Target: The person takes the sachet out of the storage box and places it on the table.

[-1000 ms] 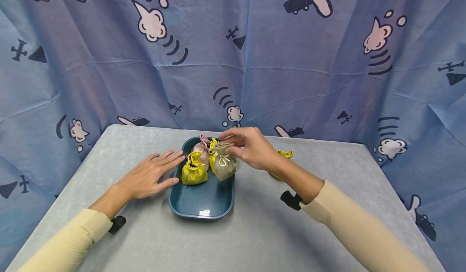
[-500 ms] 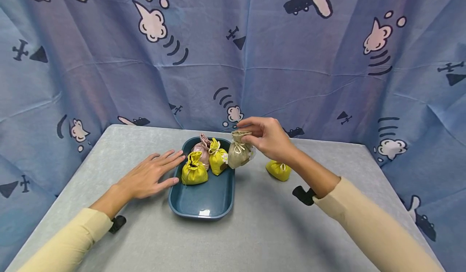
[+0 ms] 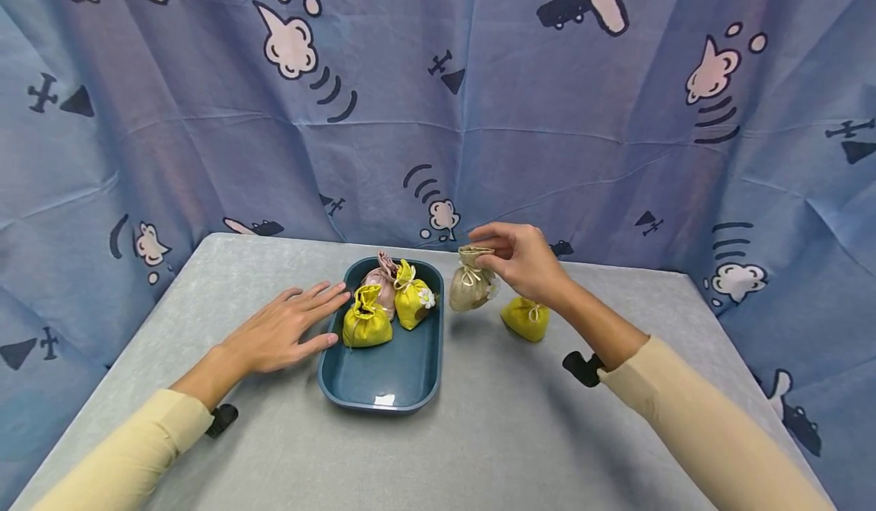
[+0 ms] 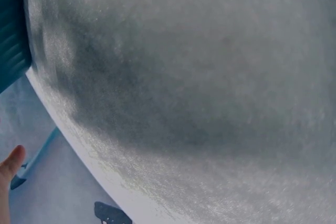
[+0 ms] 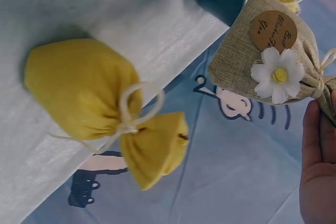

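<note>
My right hand (image 3: 523, 261) pinches the gathered neck of a beige drawstring pouch (image 3: 468, 289) to the right of the blue tray (image 3: 440, 366). In the right wrist view the beige pouch (image 5: 257, 51) shows a white flower and a round brown tag. My left hand (image 3: 290, 327) lies with fingers spread at the tray's left rim. Inside the tray, toward the back, are a yellow pouch (image 3: 366, 327), another yellow pouch (image 3: 412, 309) with a white flower, and a pink pouch (image 3: 380, 281) partly hidden behind them. In the left wrist view only a thumb (image 4: 13, 162) shows.
One more yellow pouch (image 3: 525, 319) sits on the grey table (image 3: 506, 435), just below my right hand. It appears large in the right wrist view as a yellow pouch (image 5: 81, 87) with a white cord. A patterned blue curtain (image 3: 383, 115) hangs behind the table's back edge.
My right hand has carried the beige pouch rightward from over the tray to beside it. The yellow pouch on the table has come into fuller view. My left hand has stayed put.
</note>
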The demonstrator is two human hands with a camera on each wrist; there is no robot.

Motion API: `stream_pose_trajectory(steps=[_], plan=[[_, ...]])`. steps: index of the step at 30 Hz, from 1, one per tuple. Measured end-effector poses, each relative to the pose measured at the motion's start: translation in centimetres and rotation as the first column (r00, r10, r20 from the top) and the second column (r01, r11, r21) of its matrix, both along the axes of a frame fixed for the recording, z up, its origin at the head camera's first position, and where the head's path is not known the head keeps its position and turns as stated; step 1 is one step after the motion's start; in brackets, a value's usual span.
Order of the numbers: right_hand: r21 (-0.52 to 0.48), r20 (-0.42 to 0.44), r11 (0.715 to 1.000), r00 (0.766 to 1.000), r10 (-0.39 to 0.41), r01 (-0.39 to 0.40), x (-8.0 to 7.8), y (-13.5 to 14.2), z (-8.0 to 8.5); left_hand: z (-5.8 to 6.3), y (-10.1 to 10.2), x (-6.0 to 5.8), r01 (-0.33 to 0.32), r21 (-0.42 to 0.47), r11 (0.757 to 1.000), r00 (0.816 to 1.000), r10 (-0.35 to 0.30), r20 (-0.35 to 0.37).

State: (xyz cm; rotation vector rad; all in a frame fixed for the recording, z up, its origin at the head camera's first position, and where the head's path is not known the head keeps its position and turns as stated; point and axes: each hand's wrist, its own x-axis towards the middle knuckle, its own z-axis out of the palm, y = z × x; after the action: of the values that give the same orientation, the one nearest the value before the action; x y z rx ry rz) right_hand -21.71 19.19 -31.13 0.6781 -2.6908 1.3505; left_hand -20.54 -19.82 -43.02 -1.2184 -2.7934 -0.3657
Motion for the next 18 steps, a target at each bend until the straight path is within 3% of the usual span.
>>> stream_pose_trajectory(steps=[8, 18], plan=[[0.049, 0.015, 0.998, 0.999, -0.046, 0.046, -0.4, 1.0, -1.5, 0.0, 0.0, 0.0, 0.001, -0.003, 1.0, 1.0, -0.001, 0.009], [0.076, 0.019, 0.996, 0.999, -0.045, 0.044, -0.9, 1.5, -3.5, 0.1, 0.0, 0.1, -0.005, -0.002, 1.0, 1.0, 0.005, 0.011]])
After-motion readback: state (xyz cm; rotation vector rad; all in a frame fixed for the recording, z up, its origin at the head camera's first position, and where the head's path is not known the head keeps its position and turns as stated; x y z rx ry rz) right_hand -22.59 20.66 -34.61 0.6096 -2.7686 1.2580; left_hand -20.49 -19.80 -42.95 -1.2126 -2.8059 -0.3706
